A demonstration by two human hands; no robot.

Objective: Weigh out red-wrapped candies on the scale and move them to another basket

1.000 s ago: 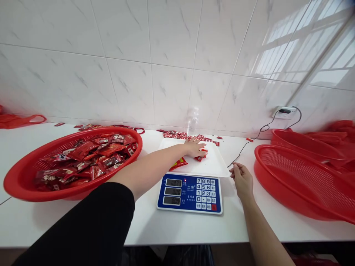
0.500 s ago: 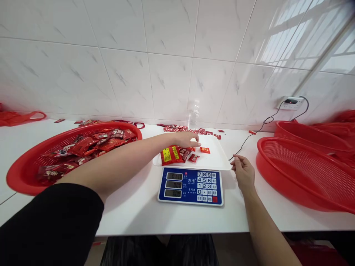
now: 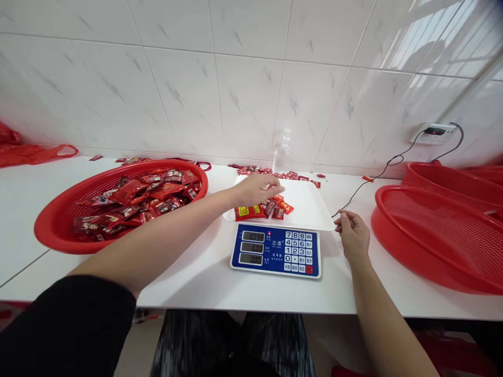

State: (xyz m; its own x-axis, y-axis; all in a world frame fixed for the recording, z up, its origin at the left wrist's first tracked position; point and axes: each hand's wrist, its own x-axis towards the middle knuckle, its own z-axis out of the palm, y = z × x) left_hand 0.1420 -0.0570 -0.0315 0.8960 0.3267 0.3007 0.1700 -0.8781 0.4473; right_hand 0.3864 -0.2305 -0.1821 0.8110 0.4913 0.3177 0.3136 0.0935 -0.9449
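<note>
A digital scale (image 3: 275, 250) with a blue keypad panel stands in front of me, a white tray (image 3: 310, 201) on top. At the tray's left lie a larger red-and-yellow snack packet (image 3: 249, 212) and several small red packets (image 3: 278, 213), grouped together. My left hand (image 3: 257, 189) reaches across just above them, fingers loosely stretched and apart, nothing visible in them. Beside the tray's front right corner is my right hand (image 3: 354, 235), its thumb and index finger pinched together. Anything between those fingertips is too small to make out.
A red basket (image 3: 47, 225) full of red snack packets is on the left. Empty red baskets (image 3: 387, 246) stand at the right. Loose packets (image 3: 291, 176) and a clear plastic bottle (image 3: 282, 149) lie or stand by the wall. A black cord (image 3: 361, 186) runs to a wall socket (image 3: 434, 133).
A small packet that lay apart on the tray is now beside the others on the left. The weight reading has dropped. My view has tilted downward slightly; my right hand keeps its pinch.
</note>
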